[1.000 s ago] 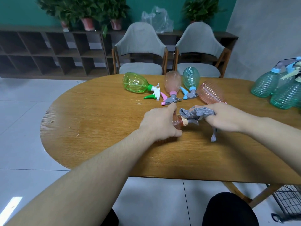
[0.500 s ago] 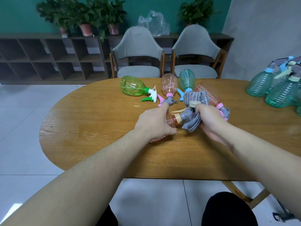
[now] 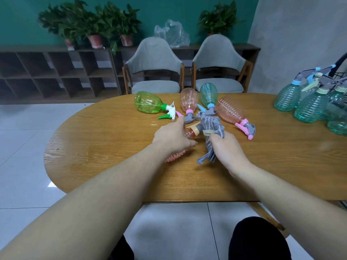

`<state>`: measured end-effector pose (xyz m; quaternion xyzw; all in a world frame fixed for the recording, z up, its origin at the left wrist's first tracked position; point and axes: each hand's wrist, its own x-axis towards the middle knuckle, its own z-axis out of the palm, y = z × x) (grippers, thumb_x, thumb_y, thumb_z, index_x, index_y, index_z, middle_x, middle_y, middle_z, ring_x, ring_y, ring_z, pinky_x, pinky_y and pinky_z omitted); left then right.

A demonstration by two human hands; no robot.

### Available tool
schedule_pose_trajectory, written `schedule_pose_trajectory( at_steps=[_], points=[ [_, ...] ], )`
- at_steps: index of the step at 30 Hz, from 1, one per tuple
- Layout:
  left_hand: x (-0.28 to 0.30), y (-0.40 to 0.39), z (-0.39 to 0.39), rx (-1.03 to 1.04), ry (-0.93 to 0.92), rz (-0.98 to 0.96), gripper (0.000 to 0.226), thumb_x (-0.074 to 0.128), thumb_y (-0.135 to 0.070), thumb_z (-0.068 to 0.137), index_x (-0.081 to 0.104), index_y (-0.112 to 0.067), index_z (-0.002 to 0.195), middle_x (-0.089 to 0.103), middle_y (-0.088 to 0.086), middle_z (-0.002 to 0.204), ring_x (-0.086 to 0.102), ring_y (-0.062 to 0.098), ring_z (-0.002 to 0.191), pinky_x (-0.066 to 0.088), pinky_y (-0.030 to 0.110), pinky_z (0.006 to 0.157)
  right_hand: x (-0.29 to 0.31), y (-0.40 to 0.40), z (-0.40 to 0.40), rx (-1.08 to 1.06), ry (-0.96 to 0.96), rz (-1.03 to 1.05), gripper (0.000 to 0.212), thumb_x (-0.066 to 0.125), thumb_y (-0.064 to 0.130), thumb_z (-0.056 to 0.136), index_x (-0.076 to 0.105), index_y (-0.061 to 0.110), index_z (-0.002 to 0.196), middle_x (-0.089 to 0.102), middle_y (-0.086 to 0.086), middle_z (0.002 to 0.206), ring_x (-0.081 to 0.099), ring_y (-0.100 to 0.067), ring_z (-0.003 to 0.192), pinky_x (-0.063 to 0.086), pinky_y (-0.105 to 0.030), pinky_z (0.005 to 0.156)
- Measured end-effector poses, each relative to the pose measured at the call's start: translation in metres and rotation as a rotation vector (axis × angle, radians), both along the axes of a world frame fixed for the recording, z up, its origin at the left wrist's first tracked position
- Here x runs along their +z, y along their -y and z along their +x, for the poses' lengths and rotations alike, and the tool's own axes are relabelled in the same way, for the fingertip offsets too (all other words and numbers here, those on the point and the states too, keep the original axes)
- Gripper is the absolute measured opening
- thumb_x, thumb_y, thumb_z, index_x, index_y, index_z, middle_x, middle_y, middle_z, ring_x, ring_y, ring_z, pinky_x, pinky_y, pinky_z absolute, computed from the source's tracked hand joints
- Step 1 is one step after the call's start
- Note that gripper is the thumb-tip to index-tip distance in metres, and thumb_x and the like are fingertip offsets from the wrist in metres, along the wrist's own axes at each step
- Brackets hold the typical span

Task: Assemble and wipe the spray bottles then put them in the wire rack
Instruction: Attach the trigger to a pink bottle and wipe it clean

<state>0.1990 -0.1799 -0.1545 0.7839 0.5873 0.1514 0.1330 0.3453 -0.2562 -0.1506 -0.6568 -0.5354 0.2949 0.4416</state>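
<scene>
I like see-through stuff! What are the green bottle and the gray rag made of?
The green bottle looks like thin clear plastic: you see the table through it, and it shines. The gray rag in the right hand looks like soft woven cloth, maybe microfiber: it droops in folds and looks dull.

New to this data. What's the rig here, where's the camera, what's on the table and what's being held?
There is no robot: a person works with bare hands, filmed by one wide-angle camera on their head, looking forward and down.

The left hand grips an orange spray bottle lying on the wooden table. The right hand holds a grey cloth against that bottle's spray head.

Behind them four more bottles lie on their sides: a green bottle, a pale pink bottle, a teal bottle and a ribbed pink bottle. A cluster of teal bottles stands at the right edge.
</scene>
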Motion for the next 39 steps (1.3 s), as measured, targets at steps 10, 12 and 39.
schedule_pose_trajectory(
  at_steps=[10,12,39],
  points=[
    [0.002,0.003,-0.029,0.13,0.809,-0.273,0.057,0.086,-0.054,0.073,0.059,-0.018,0.107,0.073,0.004,0.101,0.071,0.025,0.088,0.057,0.044,0.084,0.009,-0.007,0.002,-0.089,-0.769,-0.023,0.017,0.046,0.004,0.095,0.062,0.006,0.099,0.073,-0.012,0.089,0.071,-0.024,0.078,0.054,-0.047,0.089],
    [0.0,0.006,-0.036,0.155,1.008,-0.425,0.053,0.087,-0.048,0.074,0.064,-0.017,0.11,0.076,0.007,0.103,0.073,0.027,0.085,0.06,0.046,0.085,0.011,-0.011,0.001,-0.099,-0.77,-0.034,0.015,0.046,0.005,0.096,0.062,0.007,0.098,0.072,-0.012,0.088,0.071,-0.023,0.073,0.056,-0.046,0.087],
    [-0.048,0.025,-0.037,-0.029,1.647,-0.855,0.069,0.061,-0.056,0.088,0.055,-0.005,0.135,0.073,0.019,0.103,0.072,0.032,0.087,0.062,0.046,0.078,-0.003,-0.044,-0.031,0.076,-0.654,-0.137,0.022,0.044,0.015,0.1,0.065,0.014,0.091,0.076,-0.004,0.084,0.071,-0.017,0.076,0.054,-0.037,0.082]
  ],
)
